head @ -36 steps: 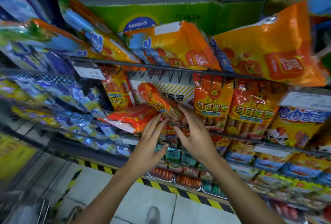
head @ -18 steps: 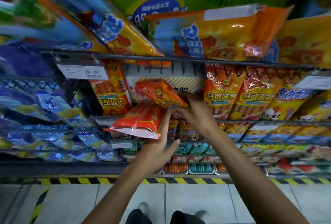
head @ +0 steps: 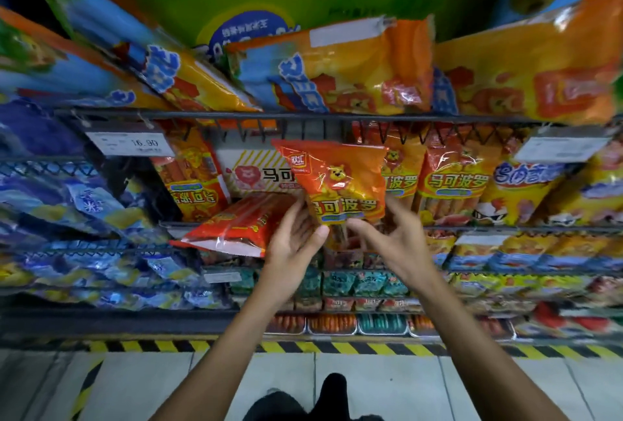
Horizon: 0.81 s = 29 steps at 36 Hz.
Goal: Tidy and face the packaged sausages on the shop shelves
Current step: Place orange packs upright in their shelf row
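Note:
An orange sausage pack with a lion (head: 340,181) stands upright and front-facing on the middle wire shelf (head: 505,229), held by its lower edge. My left hand (head: 293,242) pinches its bottom left corner, thumb on the front and fingers behind. My right hand (head: 387,235) holds its bottom right, thumb under the edge and fingers up behind the pack. A red sausage pack (head: 236,225) lies flat to the left, jutting over the shelf edge and touching my left fingers.
Matching upright packs (head: 455,181) stand to the right, one more (head: 192,184) to the left. A white display carton (head: 256,174) sits behind. Large orange bags (head: 354,73) overhang from the shelf above. Blue packs (head: 84,205) fill the left; a price tag (head: 135,144) hangs there.
The orange lion pack went from lying tilted to standing upright, face forward. My left hand rose from under the red pack to the orange pack's bottom edge.

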Each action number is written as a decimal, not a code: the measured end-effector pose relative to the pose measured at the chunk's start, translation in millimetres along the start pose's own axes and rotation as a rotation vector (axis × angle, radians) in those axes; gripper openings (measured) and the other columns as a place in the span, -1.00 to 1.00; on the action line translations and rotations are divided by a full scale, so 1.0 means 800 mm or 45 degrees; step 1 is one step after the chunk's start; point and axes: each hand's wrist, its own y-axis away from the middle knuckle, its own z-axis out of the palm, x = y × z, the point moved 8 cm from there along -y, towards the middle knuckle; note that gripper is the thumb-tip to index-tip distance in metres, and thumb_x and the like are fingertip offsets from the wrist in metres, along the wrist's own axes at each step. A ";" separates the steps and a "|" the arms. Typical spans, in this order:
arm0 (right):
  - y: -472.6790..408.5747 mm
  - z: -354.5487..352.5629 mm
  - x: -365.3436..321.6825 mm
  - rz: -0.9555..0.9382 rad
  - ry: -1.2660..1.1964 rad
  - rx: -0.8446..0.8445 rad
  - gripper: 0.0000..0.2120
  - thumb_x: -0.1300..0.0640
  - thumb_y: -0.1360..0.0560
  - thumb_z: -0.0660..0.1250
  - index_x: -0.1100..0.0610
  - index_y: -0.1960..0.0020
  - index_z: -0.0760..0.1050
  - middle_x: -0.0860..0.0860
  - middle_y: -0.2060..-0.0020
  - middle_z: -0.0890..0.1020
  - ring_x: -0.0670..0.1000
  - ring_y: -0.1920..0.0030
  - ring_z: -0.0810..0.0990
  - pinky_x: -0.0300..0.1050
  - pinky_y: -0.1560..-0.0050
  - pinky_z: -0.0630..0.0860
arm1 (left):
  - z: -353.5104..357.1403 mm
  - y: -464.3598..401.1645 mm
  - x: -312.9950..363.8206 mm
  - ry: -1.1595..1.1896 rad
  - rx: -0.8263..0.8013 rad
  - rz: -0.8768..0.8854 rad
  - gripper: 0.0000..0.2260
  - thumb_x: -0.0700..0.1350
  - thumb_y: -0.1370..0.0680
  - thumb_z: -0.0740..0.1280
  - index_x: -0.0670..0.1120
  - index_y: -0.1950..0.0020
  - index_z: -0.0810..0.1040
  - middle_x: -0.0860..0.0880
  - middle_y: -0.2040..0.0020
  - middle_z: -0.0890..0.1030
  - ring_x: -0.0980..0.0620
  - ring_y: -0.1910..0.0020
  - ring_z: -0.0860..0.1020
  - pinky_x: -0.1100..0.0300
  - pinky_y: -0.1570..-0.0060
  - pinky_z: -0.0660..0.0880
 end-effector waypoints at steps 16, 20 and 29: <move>0.029 0.013 0.028 0.342 -0.473 -0.448 -0.63 0.16 -0.57 0.37 0.09 -0.35 0.43 -0.11 -0.22 0.68 0.22 0.24 0.75 -0.04 0.39 0.67 | 0.003 0.028 0.006 -0.167 0.117 -0.014 -0.65 -0.11 -0.55 0.43 -0.04 -0.33 0.59 0.07 -0.21 0.70 0.10 -0.23 0.63 0.26 -0.16 0.54; 0.037 -0.001 0.031 0.344 -0.441 -0.394 -0.64 0.17 -0.52 0.44 0.12 -0.30 0.51 -0.07 -0.18 0.71 0.23 0.27 0.75 0.13 0.41 0.67 | 0.006 0.030 -0.001 -0.170 0.077 -0.025 -0.62 -0.15 -0.49 0.48 -0.07 -0.31 0.60 0.05 -0.18 0.71 0.09 -0.19 0.64 0.27 -0.13 0.54; 0.027 -0.008 0.021 0.240 -0.194 -0.305 -0.60 0.12 -0.49 0.51 0.04 -0.30 0.57 -0.17 -0.20 0.69 -0.04 -0.15 0.70 0.02 -0.09 0.67 | 0.005 0.017 0.017 -0.199 0.093 0.069 -0.62 -0.20 -0.48 0.53 -0.05 -0.28 0.60 0.11 -0.12 0.73 0.11 -0.12 0.68 0.29 -0.05 0.58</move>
